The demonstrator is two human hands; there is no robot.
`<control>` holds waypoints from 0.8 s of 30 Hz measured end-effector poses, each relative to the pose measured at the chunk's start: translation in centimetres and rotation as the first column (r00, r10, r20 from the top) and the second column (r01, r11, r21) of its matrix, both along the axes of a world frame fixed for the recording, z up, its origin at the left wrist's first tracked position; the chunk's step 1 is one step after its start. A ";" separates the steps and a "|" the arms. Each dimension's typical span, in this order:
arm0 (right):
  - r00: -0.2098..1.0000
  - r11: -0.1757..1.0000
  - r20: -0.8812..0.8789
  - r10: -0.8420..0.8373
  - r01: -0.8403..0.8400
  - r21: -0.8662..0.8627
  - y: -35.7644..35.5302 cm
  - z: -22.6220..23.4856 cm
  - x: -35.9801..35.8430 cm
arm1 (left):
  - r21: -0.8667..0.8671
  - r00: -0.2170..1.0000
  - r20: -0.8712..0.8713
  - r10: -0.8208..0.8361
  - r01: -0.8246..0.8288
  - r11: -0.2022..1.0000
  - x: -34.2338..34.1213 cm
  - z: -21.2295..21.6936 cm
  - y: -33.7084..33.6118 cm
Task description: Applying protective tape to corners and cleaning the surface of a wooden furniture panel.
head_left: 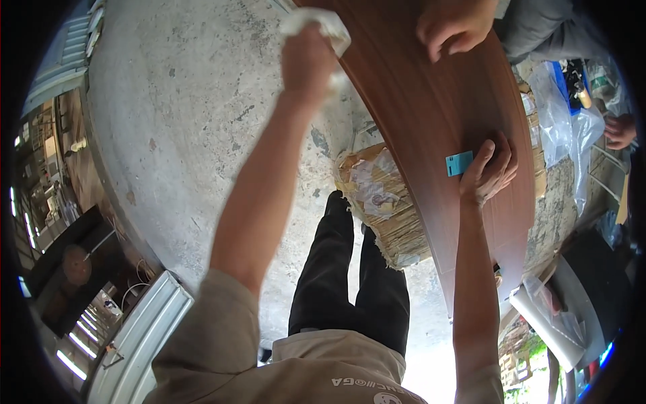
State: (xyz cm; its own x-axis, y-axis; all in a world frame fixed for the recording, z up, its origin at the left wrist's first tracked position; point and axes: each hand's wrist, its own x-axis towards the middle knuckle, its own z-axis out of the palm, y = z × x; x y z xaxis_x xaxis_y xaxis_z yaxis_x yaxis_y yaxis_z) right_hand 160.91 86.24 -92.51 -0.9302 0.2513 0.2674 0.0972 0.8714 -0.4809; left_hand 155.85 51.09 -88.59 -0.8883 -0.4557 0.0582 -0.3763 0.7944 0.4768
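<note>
**Wiping the panel edge, scraper on top**

Here the left hand (306,60) is closed tight round a white rag (321,25), pressed to the left edge of a long reddish-brown wood-look panel (431,101). The right hand (490,170) lies on the panel face, thumb and fingers pinching a small blue card-like scraper (459,163), held flat to the surface; the grip is narrow, just wide enough for the card. The panel runs from the top of the view down to the lower right, resting over a taped, torn cardboard bundle (387,202) on the concrete floor (188,121). Another person's hand (452,25), fingers curled, steadies the panel at its far end. Clear plastic bags (568,114) lie to the right, and a white roll (545,323) at lower right.

Step in hand, as I judge it: cleaning and smoothing the surface along the edge. The next move likely calls for sliding the rag down the edge with even pressure while the scraper hand keeps the panel from shifting on the bundle
</note>
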 end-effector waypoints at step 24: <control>0.993 1.000 -0.119 0.023 -0.020 0.023 1.0 -1.4 -0.6 | -0.091 0.907 0.027 -0.420 0.421 0.903 7.5 0.6 6.3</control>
